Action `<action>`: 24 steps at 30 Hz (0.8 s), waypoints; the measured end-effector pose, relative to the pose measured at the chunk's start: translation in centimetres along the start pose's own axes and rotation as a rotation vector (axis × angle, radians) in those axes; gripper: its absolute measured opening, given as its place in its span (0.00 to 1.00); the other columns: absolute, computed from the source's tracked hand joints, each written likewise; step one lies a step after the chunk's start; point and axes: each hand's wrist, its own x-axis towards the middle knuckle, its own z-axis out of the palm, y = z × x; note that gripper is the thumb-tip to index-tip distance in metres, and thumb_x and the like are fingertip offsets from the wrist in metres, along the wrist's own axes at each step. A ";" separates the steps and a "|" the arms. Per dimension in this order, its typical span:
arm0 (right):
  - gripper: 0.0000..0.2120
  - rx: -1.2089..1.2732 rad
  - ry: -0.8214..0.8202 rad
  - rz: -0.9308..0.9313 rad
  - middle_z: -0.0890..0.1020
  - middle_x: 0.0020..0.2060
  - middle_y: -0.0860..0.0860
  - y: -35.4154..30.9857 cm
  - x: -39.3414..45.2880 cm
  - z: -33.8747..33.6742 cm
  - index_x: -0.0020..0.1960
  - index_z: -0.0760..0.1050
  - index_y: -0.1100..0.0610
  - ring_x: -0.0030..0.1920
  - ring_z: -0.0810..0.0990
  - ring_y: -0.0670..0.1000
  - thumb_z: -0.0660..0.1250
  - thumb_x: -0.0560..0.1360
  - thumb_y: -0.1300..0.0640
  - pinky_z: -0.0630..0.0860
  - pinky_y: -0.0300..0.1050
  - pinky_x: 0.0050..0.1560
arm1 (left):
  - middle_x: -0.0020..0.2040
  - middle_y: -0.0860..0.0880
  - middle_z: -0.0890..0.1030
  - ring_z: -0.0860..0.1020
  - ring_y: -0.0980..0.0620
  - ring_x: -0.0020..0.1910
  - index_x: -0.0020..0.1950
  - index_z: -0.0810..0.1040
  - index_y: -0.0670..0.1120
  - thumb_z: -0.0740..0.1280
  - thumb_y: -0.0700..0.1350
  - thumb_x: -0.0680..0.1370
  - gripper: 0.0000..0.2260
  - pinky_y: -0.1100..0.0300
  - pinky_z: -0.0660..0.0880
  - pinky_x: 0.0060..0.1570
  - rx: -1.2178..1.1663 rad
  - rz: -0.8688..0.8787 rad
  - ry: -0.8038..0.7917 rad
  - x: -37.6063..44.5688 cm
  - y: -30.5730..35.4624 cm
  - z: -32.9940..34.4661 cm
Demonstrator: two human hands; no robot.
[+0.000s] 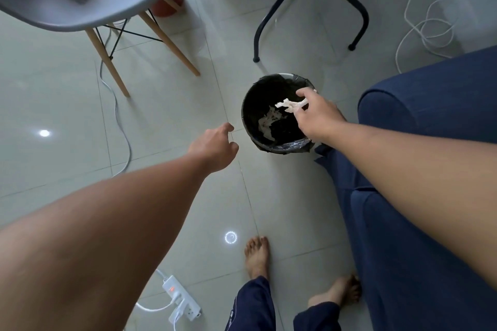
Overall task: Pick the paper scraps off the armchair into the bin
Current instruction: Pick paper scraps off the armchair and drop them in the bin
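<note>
A round bin [248,105] lined with a black bag stands on the floor beside the blue armchair [419,223]. My right hand [317,115] hovers over the bin's right side, fingers pinched on a white paper scrap [289,105] that hangs over the opening. More white scraps [266,123] lie at the bottom of the bin. My left hand [216,146] is held out over the floor left of the bin, fingers loosely curled and holding nothing. The armchair seat is mostly hidden by my right arm.
A grey shell chair [80,0] with wooden legs stands at the upper left with a beige object on its seat. Black metal legs [279,5] stand behind the bin. A white cable coil [430,27], a grey cable and a power strip [181,295] lie on the tiled floor. My bare feet are below.
</note>
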 end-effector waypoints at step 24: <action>0.20 -0.083 -0.262 0.173 0.76 0.68 0.52 10.6 -12.2 -0.8 0.73 0.71 0.46 0.64 0.77 0.57 0.61 0.83 0.42 0.75 0.51 0.55 | 0.67 0.46 0.78 0.76 0.43 0.64 0.72 0.72 0.52 0.61 0.53 0.80 0.20 0.50 0.75 0.58 0.197 0.200 -0.129 -4.6 7.3 0.8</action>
